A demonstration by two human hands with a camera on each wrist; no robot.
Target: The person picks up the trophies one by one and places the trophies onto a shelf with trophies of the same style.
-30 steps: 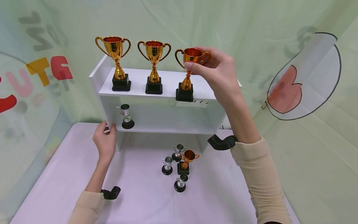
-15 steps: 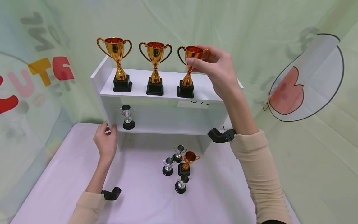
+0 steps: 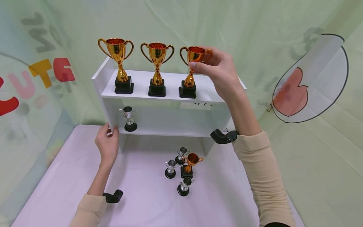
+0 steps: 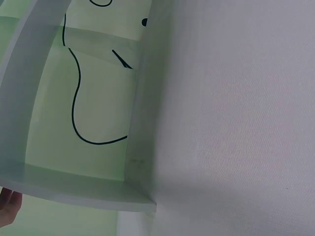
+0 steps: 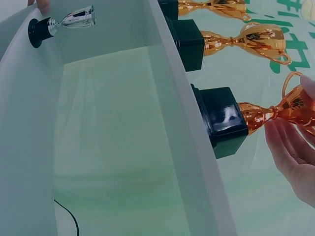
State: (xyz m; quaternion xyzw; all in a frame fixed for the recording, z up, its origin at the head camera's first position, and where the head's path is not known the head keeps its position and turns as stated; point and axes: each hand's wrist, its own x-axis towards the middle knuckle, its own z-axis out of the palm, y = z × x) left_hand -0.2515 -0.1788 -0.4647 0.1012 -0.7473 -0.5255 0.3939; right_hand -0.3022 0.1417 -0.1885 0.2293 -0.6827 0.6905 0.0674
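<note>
My right hand (image 3: 219, 71) pinches an orange-gold trophy cup (image 3: 195, 56) by its bowl and right handle. Its black square base (image 5: 224, 118) stands upright at the front of the top board, right of two gold trophy cups, the middle one (image 3: 157, 56) and the left one (image 3: 115, 52). With my left hand (image 3: 107, 143) I grip the left side panel of the white shelf unit (image 3: 167, 121) around its front edge. In the left wrist view only some fingers (image 4: 10, 206) show beside that panel. Close by, a small silver trophy (image 3: 129, 118) stands on the middle board.
On the white-covered table (image 3: 147, 201), in front of the shelf, stand another orange-gold trophy (image 3: 192, 160) and three small silver ones, the nearest being a silver trophy (image 3: 184, 186). A pale green printed curtain (image 3: 255, 19) hangs behind and at both sides.
The trophy in my right hand has moved slightly back from the front edge onto the top board, its base now in line with the others. The left hand keeps its grip on the panel.
</note>
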